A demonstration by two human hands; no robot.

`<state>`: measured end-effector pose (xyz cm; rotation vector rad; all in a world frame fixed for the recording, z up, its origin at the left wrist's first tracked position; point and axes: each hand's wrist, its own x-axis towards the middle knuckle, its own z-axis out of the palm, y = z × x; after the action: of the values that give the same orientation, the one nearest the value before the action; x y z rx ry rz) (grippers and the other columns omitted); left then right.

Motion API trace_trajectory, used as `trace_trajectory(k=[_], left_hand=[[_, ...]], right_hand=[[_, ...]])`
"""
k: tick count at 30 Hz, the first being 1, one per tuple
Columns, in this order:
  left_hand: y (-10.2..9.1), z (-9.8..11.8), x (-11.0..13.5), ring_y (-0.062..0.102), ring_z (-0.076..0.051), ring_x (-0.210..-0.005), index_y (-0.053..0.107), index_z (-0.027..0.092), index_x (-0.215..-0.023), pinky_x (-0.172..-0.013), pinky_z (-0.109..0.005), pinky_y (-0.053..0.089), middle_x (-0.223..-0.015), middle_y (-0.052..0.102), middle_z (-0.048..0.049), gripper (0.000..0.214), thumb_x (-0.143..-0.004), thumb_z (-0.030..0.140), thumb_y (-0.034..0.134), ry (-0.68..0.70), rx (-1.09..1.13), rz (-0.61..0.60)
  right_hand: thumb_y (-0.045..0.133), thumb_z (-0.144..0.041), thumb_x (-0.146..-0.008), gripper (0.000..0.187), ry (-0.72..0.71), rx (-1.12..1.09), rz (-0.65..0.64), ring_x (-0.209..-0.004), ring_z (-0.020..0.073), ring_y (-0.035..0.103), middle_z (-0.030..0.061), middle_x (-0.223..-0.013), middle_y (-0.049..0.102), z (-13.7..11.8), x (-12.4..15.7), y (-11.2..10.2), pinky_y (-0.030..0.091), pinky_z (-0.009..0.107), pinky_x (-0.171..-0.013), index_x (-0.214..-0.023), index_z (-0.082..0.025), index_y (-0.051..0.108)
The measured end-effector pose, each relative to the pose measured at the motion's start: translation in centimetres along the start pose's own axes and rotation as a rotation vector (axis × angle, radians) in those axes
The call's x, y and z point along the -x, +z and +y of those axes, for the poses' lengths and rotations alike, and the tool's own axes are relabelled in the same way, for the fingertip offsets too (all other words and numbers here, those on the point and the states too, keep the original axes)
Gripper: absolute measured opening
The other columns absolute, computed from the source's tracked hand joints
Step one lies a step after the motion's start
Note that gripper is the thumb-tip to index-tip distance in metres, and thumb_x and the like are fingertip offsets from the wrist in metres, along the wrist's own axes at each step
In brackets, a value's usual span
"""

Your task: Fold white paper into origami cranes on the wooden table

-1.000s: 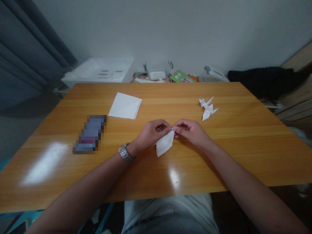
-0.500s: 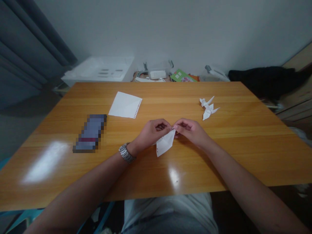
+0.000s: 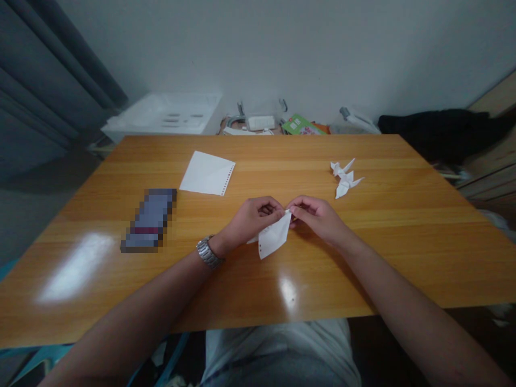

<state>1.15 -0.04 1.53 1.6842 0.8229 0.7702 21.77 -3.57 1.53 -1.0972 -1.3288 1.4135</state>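
Observation:
A small folded piece of white paper (image 3: 274, 236) with punched holes along one edge hangs between my hands, just over the table. My left hand (image 3: 258, 217), with a metal watch at the wrist, pinches its upper edge between thumb and fingers. At the paper's upper right corner, my right hand (image 3: 316, 215) pinches it too. Part of the paper is hidden behind my left fingers. Two folded paper cranes (image 3: 344, 178) lie close together farther back on the right. A flat white sheet (image 3: 207, 173) with a perforated right edge lies back on the left.
On the left of the wooden table (image 3: 382, 252) lies a pixelated, phone-like object (image 3: 149, 220). Beyond the far edge are a white plastic bin (image 3: 161, 115), a green booklet (image 3: 302, 124) and cables. Dark cloth (image 3: 443, 129) lies behind at the right.
My right fingers have shifted slightly to the right at the paper's corner, so more of its top edge shows. A bit more paper also shows below my left hand.

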Motion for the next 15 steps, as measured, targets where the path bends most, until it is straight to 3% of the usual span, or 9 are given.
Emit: trace_trajectory(k=[9,15], left_hand=[[0.07,-0.21,-0.03,0.064,-0.011,-0.07,0.07,0.013,-0.09,-0.063,-0.022,0.049,-0.085,0.073,-0.0055,0.031,-0.088,0.044,0.071,0.01,0.01,-0.006],[-0.31,0.0,-0.03,0.065,-0.012,-0.072,0.071,0.012,-0.092,-0.065,-0.022,0.049,-0.086,0.074,-0.0056,0.026,-0.091,0.038,0.07,0.027,-0.048,-0.026]], right_hand=[[0.08,-0.047,-0.081,0.031,-0.018,0.085,0.007,-0.072,0.0167,0.068,0.0017,-0.08,0.07,-0.17,0.2,0.25,0.06,0.032,-0.07,-0.087,-0.02,0.067],[0.071,-0.047,-0.089,0.027,-0.052,0.141,-0.027,-0.074,0.0173,0.069,0.0027,-0.085,0.07,0.44,0.08,-0.05,0.06,0.033,-0.071,-0.09,-0.021,0.066]])
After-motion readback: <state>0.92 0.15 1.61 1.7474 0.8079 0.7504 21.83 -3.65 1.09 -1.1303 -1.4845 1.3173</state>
